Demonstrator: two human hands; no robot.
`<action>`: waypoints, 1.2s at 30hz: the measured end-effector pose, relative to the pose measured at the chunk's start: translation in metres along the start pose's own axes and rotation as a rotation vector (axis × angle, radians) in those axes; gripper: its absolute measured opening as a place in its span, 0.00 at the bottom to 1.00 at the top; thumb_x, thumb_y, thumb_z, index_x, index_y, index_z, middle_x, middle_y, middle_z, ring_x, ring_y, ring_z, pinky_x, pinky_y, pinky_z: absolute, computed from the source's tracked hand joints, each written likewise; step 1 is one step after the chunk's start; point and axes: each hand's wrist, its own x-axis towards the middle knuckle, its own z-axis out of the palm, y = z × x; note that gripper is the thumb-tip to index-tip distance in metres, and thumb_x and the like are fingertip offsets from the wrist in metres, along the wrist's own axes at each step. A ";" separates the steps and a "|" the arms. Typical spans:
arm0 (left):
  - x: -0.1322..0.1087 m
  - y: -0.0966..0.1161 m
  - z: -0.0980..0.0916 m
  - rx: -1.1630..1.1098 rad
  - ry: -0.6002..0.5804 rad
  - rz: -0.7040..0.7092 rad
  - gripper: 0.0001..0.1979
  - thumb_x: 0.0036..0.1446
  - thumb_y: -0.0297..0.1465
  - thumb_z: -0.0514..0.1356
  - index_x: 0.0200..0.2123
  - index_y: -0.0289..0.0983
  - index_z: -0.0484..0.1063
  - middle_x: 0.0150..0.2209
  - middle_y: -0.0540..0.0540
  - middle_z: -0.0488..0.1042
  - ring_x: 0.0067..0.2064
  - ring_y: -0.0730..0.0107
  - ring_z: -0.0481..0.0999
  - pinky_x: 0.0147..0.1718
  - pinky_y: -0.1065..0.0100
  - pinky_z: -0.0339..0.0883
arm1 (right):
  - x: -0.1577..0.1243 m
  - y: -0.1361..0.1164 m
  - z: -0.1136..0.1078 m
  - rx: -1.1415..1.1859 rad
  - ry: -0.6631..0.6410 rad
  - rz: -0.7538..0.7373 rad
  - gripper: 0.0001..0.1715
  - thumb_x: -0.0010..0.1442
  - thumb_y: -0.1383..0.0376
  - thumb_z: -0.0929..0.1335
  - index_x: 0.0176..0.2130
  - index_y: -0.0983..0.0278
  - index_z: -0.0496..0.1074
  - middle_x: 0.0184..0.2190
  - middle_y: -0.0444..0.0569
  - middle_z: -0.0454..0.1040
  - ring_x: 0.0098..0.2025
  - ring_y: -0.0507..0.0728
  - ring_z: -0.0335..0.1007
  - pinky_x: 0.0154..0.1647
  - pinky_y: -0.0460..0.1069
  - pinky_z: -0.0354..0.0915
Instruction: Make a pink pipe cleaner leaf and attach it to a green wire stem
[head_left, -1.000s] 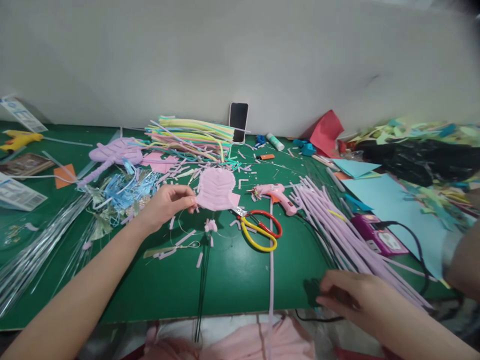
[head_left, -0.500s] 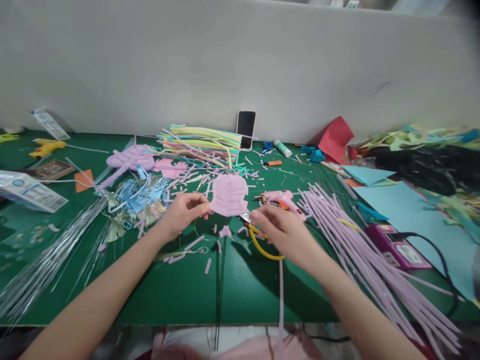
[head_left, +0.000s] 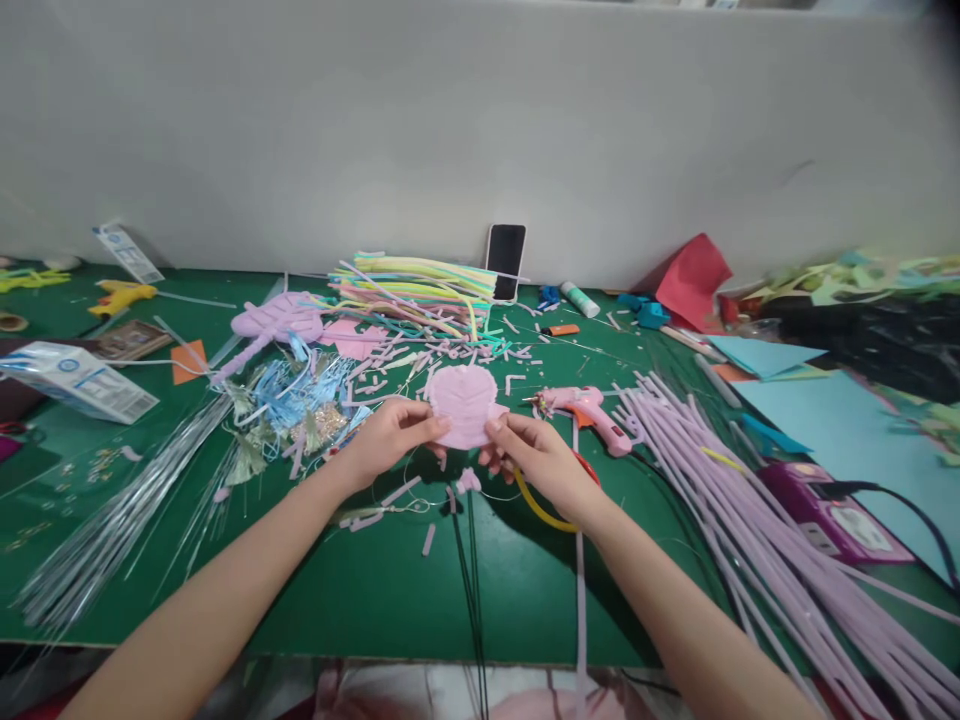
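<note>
A flat lilac piece [head_left: 463, 400] with a rounded, ridged outline is held up in front of me between both hands. At its lower left edge my left hand [head_left: 394, 435] pinches it with thumb and fingertips. My right hand [head_left: 536, 455] grips its lower right edge. Scissors with a yellow handle loop [head_left: 544, 507] hang in the right hand's fingers, their blades hidden. Just below the piece is a small lilac bow-like bit [head_left: 469, 481] atop thin dark stems [head_left: 474, 600]. A lilac strip [head_left: 581, 610] hangs below the right hand over the table's front edge.
A pink glue gun [head_left: 589, 408] lies right of my hands, beside a large bundle of lilac stems [head_left: 720, 500]. Multicoloured stems [head_left: 416, 290] and a phone [head_left: 507, 262] are behind. Blue tassels [head_left: 300, 390] and silvery wires [head_left: 142, 500] lie left. Offcuts litter the green table [head_left: 360, 600].
My right hand has shifted from holding the scissor blades by the piece's corner to gripping the piece itself. The scissors have swung back under the palm. The view has turned slightly left.
</note>
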 end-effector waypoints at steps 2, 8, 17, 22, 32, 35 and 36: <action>0.000 -0.003 -0.001 -0.032 -0.009 0.000 0.15 0.52 0.39 0.65 0.21 0.34 0.74 0.21 0.50 0.74 0.26 0.70 0.73 0.30 0.71 0.65 | 0.000 -0.001 0.001 0.057 -0.015 0.014 0.23 0.53 0.46 0.70 0.28 0.63 0.70 0.24 0.43 0.73 0.24 0.49 0.67 0.20 0.43 0.59; 0.001 -0.012 -0.001 -0.168 -0.032 0.008 0.15 0.52 0.42 0.65 0.29 0.34 0.77 0.26 0.47 0.77 0.27 0.69 0.74 0.30 0.69 0.67 | -0.003 -0.007 -0.003 0.218 -0.050 0.047 0.18 0.52 0.51 0.73 0.29 0.62 0.72 0.22 0.41 0.71 0.22 0.48 0.67 0.21 0.43 0.60; -0.004 -0.001 0.022 -0.366 -0.033 0.126 0.22 0.59 0.45 0.59 0.55 0.44 0.69 0.56 0.42 0.70 0.56 0.56 0.69 0.48 0.61 0.66 | 0.002 -0.012 0.008 0.597 -0.039 -0.018 0.12 0.49 0.55 0.74 0.33 0.56 0.73 0.36 0.41 0.77 0.45 0.55 0.72 0.44 0.49 0.67; -0.002 -0.008 0.031 -0.208 -0.056 0.070 0.28 0.53 0.44 0.65 0.54 0.42 0.66 0.53 0.41 0.70 0.45 0.62 0.75 0.43 0.62 0.69 | 0.002 -0.010 0.006 0.685 -0.105 -0.071 0.14 0.52 0.50 0.70 0.30 0.57 0.72 0.41 0.45 0.77 0.49 0.59 0.70 0.48 0.53 0.66; -0.005 0.000 0.029 -0.329 0.093 -0.055 0.16 0.53 0.43 0.65 0.33 0.35 0.75 0.30 0.49 0.73 0.25 0.76 0.73 0.20 0.76 0.65 | -0.001 -0.009 0.014 0.577 -0.018 0.045 0.17 0.54 0.53 0.72 0.41 0.59 0.76 0.38 0.45 0.79 0.40 0.55 0.74 0.39 0.47 0.68; -0.002 -0.003 0.029 -0.362 0.223 -0.037 0.17 0.55 0.44 0.63 0.34 0.34 0.75 0.31 0.49 0.73 0.24 0.79 0.71 0.19 0.78 0.64 | 0.002 -0.008 0.010 0.637 0.034 0.113 0.11 0.56 0.56 0.70 0.37 0.60 0.75 0.32 0.44 0.79 0.31 0.53 0.74 0.32 0.46 0.68; -0.001 -0.004 0.028 -0.372 0.274 -0.031 0.17 0.55 0.44 0.62 0.35 0.35 0.75 0.32 0.48 0.73 0.24 0.80 0.71 0.19 0.79 0.65 | 0.004 -0.008 0.008 0.667 0.048 0.130 0.12 0.57 0.54 0.69 0.36 0.60 0.74 0.31 0.44 0.79 0.29 0.53 0.74 0.31 0.46 0.69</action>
